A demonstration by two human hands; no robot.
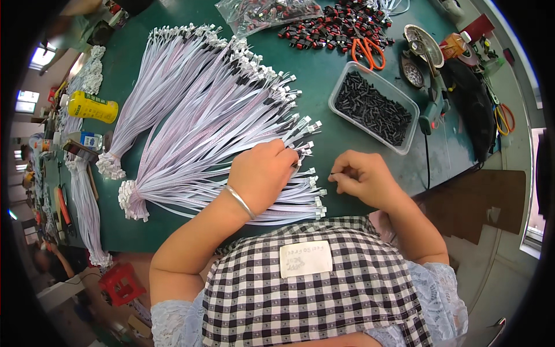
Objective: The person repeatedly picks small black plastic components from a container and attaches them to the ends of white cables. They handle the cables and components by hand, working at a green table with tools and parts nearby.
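Note:
A fanned bundle of flat white ribbon cables (191, 144) with small white connectors at their ends lies across the green table. Over its right edge, my left hand (263, 173) is closed on a cable near its connector end, where a bit of black shows at the fingertips. To its right, my right hand (361, 178) pinches a small black piece between thumb and forefinger, apart from the cables. Short black tubes (373, 107) fill a clear plastic box (399, 149) beyond my right hand. Some cables in the bundle carry black pieces near their connectors.
At the back lie a heap of red and black parts (329, 29), orange-handled scissors (368, 53) and a clear bag (266, 14). A green glue gun (429, 118) with its cord lies right of the box. A yellow bottle (92, 107) and more cable bundles (87, 208) are at left.

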